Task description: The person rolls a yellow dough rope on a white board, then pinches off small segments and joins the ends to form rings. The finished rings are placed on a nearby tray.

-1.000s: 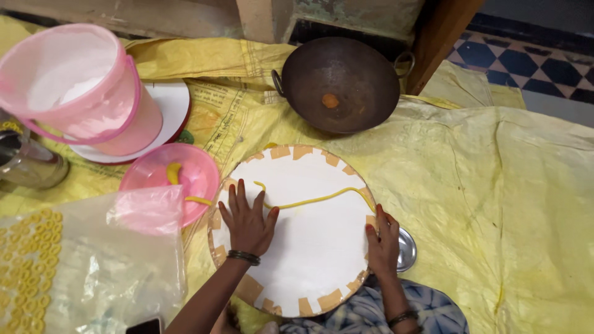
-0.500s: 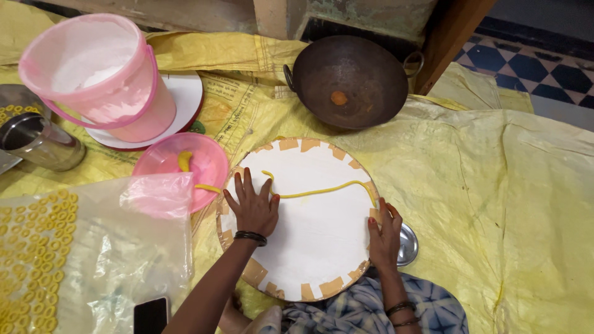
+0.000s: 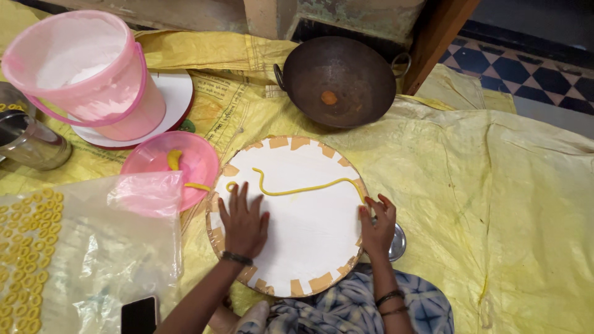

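A round white board (image 3: 309, 238) with taped tan edges lies on the yellow sheet in front of me. A long thin yellow dough rope (image 3: 297, 188) runs across its upper half, curled into a small loop at the left end. My left hand (image 3: 244, 222) lies flat on the board's left side, fingers spread, just below that loop. My right hand (image 3: 377, 224) rests at the board's right rim, fingertips touching the rope's right end. A pink bowl (image 3: 176, 164) with more yellow dough sits just left of the board.
A pink bucket (image 3: 86, 71) of white powder stands on a white plate at the back left. A dark iron wok (image 3: 339, 80) sits behind the board. Clear plastic (image 3: 80, 260) with several yellow dough rings lies left. A steel vessel (image 3: 28, 139), small steel lid (image 3: 397, 242) and phone (image 3: 138, 314) are nearby.
The dough rope's left end has curled into a small loop. My left hand slid slightly down the board; my right hand stays at the rim.
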